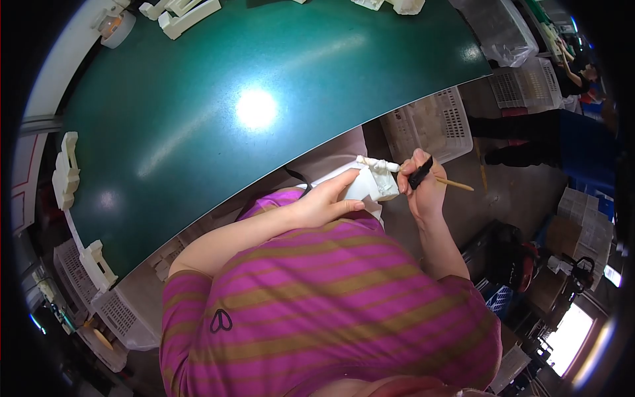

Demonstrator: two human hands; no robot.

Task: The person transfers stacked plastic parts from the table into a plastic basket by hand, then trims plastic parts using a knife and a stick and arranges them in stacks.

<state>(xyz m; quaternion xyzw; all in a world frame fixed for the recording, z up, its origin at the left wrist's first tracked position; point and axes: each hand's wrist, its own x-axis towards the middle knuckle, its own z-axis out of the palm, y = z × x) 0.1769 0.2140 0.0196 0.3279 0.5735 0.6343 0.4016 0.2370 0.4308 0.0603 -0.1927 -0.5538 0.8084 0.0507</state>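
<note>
In the head view my left hand (331, 200) is wrapped round a white moulded piece (381, 183) held just in front of my body, below the green table's edge. My right hand (421, 182) is closed on a thin wooden stick (456, 183) at the piece's right side. A black object (421, 173) shows at the fingers of that hand; whether it is part of the tool I cannot tell. A white rod-like part (378, 163) runs along the top of the piece towards my right fingertips.
The green table (198, 152) spans the upper view, with white pieces (188, 16) at its far edge and others (66, 172) at its left edge. A white basket (433, 126) stands beyond the table's near edge. A person (575, 142) stands at the right.
</note>
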